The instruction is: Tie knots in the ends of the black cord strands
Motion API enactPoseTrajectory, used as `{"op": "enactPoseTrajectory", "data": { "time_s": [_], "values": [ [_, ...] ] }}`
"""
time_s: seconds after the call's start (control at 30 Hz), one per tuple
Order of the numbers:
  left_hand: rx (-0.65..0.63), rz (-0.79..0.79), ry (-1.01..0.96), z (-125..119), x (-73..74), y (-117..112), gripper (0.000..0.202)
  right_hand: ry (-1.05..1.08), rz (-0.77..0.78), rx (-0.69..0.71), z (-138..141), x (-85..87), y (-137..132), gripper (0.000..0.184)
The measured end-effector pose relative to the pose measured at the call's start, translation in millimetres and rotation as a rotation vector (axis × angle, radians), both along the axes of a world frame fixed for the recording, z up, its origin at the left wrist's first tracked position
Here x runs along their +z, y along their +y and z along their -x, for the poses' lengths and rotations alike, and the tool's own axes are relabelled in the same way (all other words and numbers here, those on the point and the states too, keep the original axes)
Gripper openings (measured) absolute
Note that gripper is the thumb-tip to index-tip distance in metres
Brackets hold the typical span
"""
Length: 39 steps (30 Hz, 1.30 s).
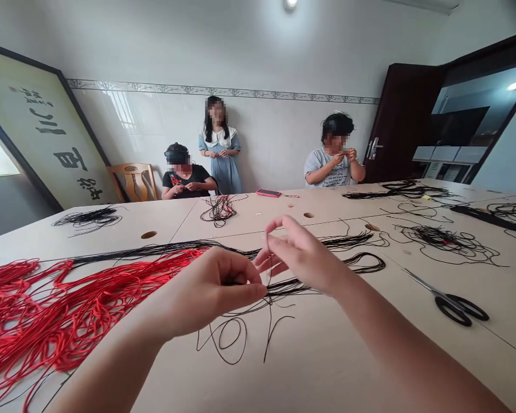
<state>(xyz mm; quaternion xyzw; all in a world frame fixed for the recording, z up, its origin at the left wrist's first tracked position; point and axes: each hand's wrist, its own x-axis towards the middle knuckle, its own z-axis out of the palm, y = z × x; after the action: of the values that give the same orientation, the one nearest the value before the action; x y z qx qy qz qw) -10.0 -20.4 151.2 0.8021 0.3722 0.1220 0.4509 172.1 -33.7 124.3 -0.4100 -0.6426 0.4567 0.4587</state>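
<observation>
My left hand [223, 284] is closed, thumb pressed against the forefinger, pinching a thin black cord [270, 330] whose loose ends dangle toward the table. Just above it, my right hand [294, 252] pinches another stretch of this cord between thumb and forefinger, its other fingers loosely spread. The cord runs taut between the two hands. Beneath them lies a bundle of black cords [290, 287], partly covered by my hands. A loose curl of black cord [232, 341] hangs or rests below my left hand; I cannot tell which.
A tangle of red cords [90, 298] spreads over the left of the table [327, 355]. Scissors [451, 304] lie at right, near a black cord pile [442, 238]. A phone [268, 193] sits at the far edge. Two people sit and one stands beyond the table.
</observation>
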Motion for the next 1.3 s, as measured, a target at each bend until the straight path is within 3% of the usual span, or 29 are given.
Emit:
{"op": "enactPoseTrajectory", "data": {
  "time_s": [0.2, 0.3, 0.5, 0.63, 0.8, 0.87, 0.97, 1.1, 1.3],
  "values": [
    [0.042, 0.031, 0.01, -1.4, 9.6, 2.2, 0.023, 0.001, 0.224, 0.24, 2.9, -10.8, 8.0, 0.057],
    [0.085, -0.021, 0.043, 2.3, 9.3, 5.4, 0.022, -0.107, 0.241, 0.235, -2.6, -11.7, 8.6, 0.066],
    [0.182, -0.153, 0.028, 11.0, 9.0, 7.3, 0.024, -0.26, 0.183, 0.054, -23.4, 0.9, 4.5, 0.047],
    [0.218, -0.155, 0.006, 13.3, 11.6, 6.9, 0.021, -0.358, 0.049, 0.04, -41.3, 12.3, -0.3, 0.029],
    [0.205, -0.111, -0.06, 11.9, 10.5, 5.6, 0.019, -0.566, -0.206, -0.025, -38.8, 10.5, -1.3, 0.024],
    [0.183, -0.076, -0.096, 10.6, 8.9, 5.5, 0.019, -0.544, -0.253, -0.063, -26.4, 3.2, -0.5, 0.036],
    [0.168, -0.032, -0.131, 9.0, 6.2, 6.4, 0.019, -0.472, -0.238, 0.009, -5.0, -9.5, 1.6, 0.044],
    [0.173, -0.027, -0.152, 8.6, 4.8, 8.3, 0.018, -0.413, -0.184, 0.095, 10.1, -19.2, 4.8, 0.025],
    [0.25, -0.106, -0.122, 12.3, 7.4, 11.5, 0.016, -0.545, -0.107, 0.039, -10.0, -12.4, 6.6, 0.022]
  ]
}}
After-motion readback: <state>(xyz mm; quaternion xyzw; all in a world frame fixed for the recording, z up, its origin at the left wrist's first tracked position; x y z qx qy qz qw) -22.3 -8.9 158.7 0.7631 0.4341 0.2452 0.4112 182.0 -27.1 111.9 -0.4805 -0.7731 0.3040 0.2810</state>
